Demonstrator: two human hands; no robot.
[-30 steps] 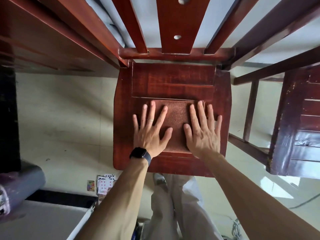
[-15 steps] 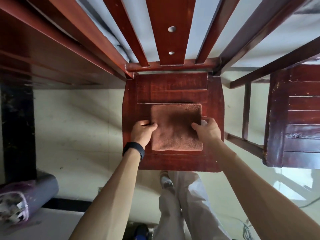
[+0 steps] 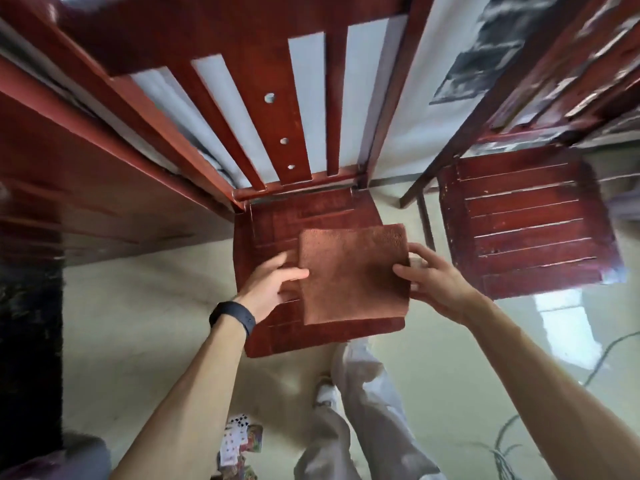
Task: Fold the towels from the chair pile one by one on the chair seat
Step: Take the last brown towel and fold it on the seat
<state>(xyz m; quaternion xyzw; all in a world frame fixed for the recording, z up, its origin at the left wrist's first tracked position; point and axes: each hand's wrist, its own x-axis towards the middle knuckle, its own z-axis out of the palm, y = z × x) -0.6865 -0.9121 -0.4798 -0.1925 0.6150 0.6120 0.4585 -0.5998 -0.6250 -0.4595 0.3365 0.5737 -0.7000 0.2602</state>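
Presently left hand [image 3: 268,289] and right hand [image 3: 437,284] pinch opposite edges of folded brown towel [image 3: 353,275], seemingly just above chair seat [image 3: 273,225].

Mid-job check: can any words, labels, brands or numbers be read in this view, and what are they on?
No text can be read.
On the playing cards on the floor: dark pips show, corner numbers too blurred to read.
On the wall picture: dark and blurred, no legible words.
On the wristband: plain black, nothing shown.
On the towel, chair seat and second chair: no label visible.
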